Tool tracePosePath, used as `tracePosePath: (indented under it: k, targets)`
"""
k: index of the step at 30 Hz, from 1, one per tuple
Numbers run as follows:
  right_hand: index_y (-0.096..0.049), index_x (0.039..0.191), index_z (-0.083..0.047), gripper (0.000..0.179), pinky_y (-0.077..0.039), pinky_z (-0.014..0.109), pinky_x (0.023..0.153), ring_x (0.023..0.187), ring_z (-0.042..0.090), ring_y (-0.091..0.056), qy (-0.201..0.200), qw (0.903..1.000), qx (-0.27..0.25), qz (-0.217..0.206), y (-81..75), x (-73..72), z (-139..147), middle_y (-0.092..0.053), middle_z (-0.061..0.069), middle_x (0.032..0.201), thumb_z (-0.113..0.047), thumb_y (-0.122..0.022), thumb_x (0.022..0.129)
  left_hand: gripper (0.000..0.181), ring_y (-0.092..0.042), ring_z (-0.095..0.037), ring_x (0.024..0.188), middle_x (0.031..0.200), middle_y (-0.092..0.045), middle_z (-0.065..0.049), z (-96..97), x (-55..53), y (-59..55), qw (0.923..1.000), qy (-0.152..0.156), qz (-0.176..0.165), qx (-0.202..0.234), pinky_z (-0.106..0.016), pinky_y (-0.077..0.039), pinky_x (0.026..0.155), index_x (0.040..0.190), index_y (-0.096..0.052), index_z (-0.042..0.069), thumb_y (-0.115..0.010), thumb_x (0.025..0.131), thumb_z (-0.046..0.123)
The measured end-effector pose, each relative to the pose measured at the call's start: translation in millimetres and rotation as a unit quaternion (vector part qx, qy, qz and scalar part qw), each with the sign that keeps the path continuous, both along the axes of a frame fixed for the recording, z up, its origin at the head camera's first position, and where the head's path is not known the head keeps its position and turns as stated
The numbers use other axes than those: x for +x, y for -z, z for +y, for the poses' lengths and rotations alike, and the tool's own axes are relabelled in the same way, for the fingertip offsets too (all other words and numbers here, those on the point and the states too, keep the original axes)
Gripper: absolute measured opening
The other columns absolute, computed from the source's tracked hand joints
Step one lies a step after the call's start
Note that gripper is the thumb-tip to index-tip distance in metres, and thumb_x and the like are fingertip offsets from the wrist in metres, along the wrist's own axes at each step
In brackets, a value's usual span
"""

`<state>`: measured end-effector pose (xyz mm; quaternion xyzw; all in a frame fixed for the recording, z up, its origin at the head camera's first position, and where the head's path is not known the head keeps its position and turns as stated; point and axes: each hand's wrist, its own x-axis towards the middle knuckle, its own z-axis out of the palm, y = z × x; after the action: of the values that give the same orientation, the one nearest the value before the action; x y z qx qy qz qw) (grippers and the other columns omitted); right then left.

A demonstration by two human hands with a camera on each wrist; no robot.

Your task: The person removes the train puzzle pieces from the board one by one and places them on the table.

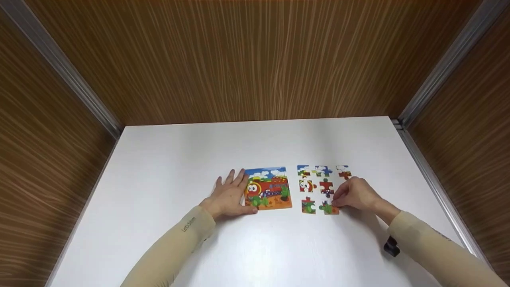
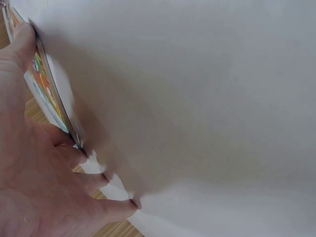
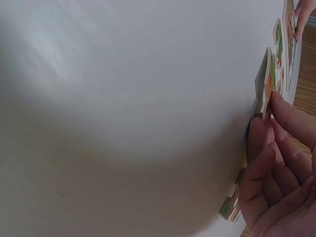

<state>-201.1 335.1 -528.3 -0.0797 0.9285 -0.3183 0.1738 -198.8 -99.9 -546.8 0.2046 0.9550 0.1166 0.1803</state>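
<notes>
My left hand (image 1: 229, 195) lies spread at the left side of a square train picture board (image 1: 271, 190); its thumb touches the lower edge and its fingertips reach the left edge. With thumb and fingers, my right hand (image 1: 356, 194) pinches a green and orange jigsaw piece (image 1: 330, 209) at the lower right of a group of loose pieces. In the right wrist view that pinched piece (image 3: 270, 84) tilts up from the table. Another jigsaw piece (image 3: 230, 206) lies partly hidden behind the right hand's fingers.
Several loose jigsaw pieces, among them a train-face piece (image 1: 306, 185) and a red piece (image 1: 326, 186), lie in spaced rows right of the board. The white table (image 1: 179, 151) meets wood-patterned walls (image 1: 255, 59). A black object (image 1: 391, 247) is beside the right sleeve.
</notes>
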Motion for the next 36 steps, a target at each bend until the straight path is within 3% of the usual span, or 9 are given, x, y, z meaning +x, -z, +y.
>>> tracePosePath:
  k: [11, 18, 27, 36]
  targets:
    - [-0.088, 0.095, -0.007, 0.016, -0.050, 0.025, 0.065, 0.072, 0.012, -0.065, 0.006, 0.9999, 0.015, 0.002, -1.4, 1.3, -2, -0.081, 0.000, 0.079, -0.018, -0.097, 0.086, 0.128, -0.005, -0.047, 0.178, 0.192, -0.005, -0.012, 1.0, -0.5, 2.0, 1.0000, -0.002, 0.002, 0.000, -0.079, -0.014, 0.137, 0.181, -0.016, 0.009, -0.068, 0.093, 0.085]
    - [-0.088, 0.093, -0.009, 0.015, -0.049, 0.025, 0.066, 0.073, 0.013, -0.064, -0.001, 0.9993, 0.024, 0.030, -7.3, 0.7, -7, -0.081, 0.001, 0.080, -0.018, -0.097, 0.086, 0.128, -0.004, -0.046, 0.178, 0.192, -0.004, -0.012, 0.5, -0.8, 2.3, 1.0000, -0.001, -0.001, 0.002, -0.079, -0.012, 0.138, 0.181, -0.014, 0.009, -0.069, 0.093, 0.084]
    - [-0.088, 0.099, -0.007, 0.015, -0.056, 0.025, 0.068, 0.080, 0.013, -0.072, -0.017, 0.9993, -0.006, 0.033, -13.6, -5.6, -28, -0.086, 0.008, 0.094, -0.017, -0.094, 0.089, 0.128, -0.005, -0.047, 0.178, 0.192, -0.004, -0.013, -0.6, 0.1, 0.5, 1.0000, 0.002, 0.001, 0.001, -0.079, -0.014, 0.137, 0.181, -0.015, 0.008, -0.068, 0.093, 0.084]
    - [-0.085, 0.115, -0.004, 0.028, -0.059, 0.031, 0.084, 0.094, 0.018, -0.073, -0.051, 0.9973, -0.018, 0.050, -16.7, -13.8, -58, -0.084, 0.009, 0.106, -0.016, -0.093, 0.091, 0.128, -0.003, -0.045, 0.179, 0.192, -0.002, -0.011, -0.4, -0.7, 2.1, 0.9999, 0.000, 0.000, -0.011, -0.077, -0.013, 0.139, 0.182, -0.013, 0.010, -0.065, 0.093, 0.087]
